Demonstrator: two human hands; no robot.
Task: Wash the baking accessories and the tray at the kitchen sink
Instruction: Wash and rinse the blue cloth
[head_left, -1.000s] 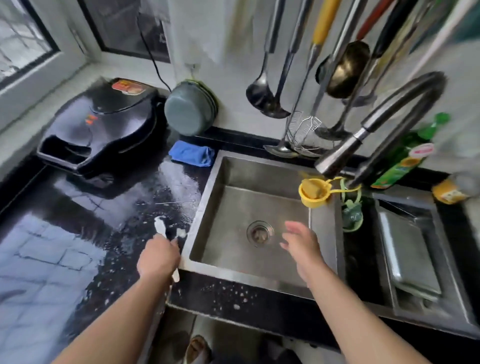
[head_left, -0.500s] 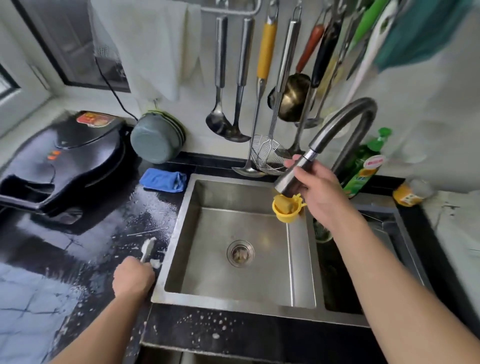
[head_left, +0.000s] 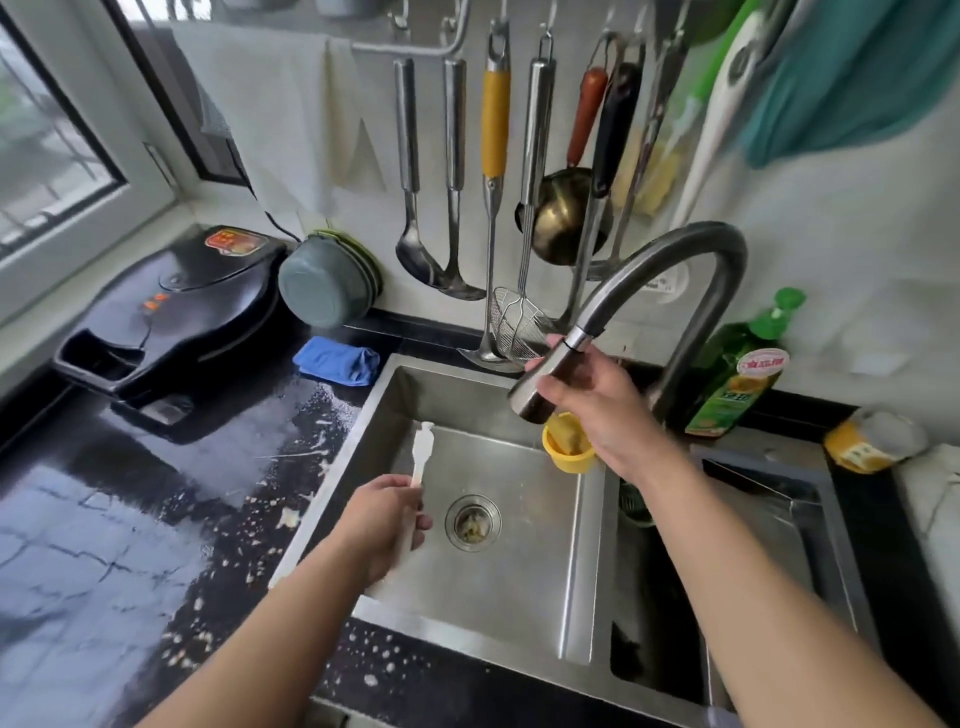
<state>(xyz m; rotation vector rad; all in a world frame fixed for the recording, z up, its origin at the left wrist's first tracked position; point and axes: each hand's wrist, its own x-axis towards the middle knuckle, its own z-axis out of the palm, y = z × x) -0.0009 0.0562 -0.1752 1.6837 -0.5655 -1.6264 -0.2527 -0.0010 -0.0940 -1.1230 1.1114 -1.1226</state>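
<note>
1. Left hand (head_left: 382, 519) over the left sink (head_left: 488, 613), grip clenched round the handle of a white spatula (head_left: 422, 447), blade pointing up and away above the basin.
2. Right hand (head_left: 602, 410) up at the tap (head_left: 675, 270), fingers wrapped round the spray head, which tilts down toward the left basin.
3. Just below that hand, a yellow cup (head_left: 566, 452) hangs on the divider between the basins.
4. Drain (head_left: 472, 522) shows scraps caught in the strainer.
5. Tray not clearly seen; the right basin is dark.
6. Green bottle (head_left: 737, 374) stands behind the tap; red-and-white label with writing, too small to read.
7. Bench (head_left: 130, 519) on the left is black, wet and speckled with pale crumbs; blue cloth (head_left: 337, 359) lies near the sink corner, black griddle (head_left: 176, 312) further back with an unreadable red sticker.
</note>
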